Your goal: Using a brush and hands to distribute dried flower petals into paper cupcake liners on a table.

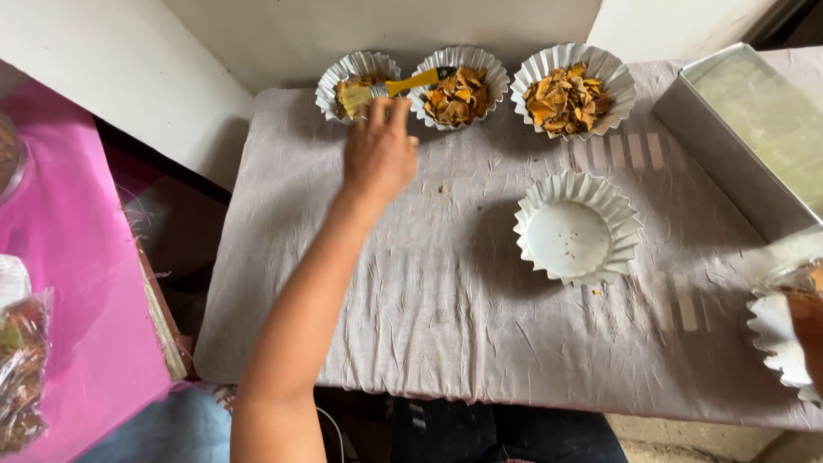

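Grey, wrinkled cloth covers the surface (446, 317), which stands against a pale wall. At its far edge a brush (403, 86) with a yellow handle and a metal ferrule lies across the rims of two fluted white paper cups: bristles over the left cup (330, 90), handle tip over the middle cup (493, 81), which is filled with orange-brown chips. The left hand (379, 154) reaches up to it, fingers loosely spread and just at the ferrule; its grip has not closed on anything, though whether the fingertips touch the brush cannot be told. The brush looks light and stiff, best taken by the yellow handle near the ferrule, while the thin paper cups under it would likely tip or crumple if pressed. To the right sits a third cup (613, 73) of chips, and nearer, an empty cup (630, 219) with crumbs. A metal tray (694, 111) of pale contents stands at the far right. The right hand (807, 330) shows only at the frame edge beside another cup (771, 334); its grip cannot be judged. Pink sheeting (77, 257) lies left.
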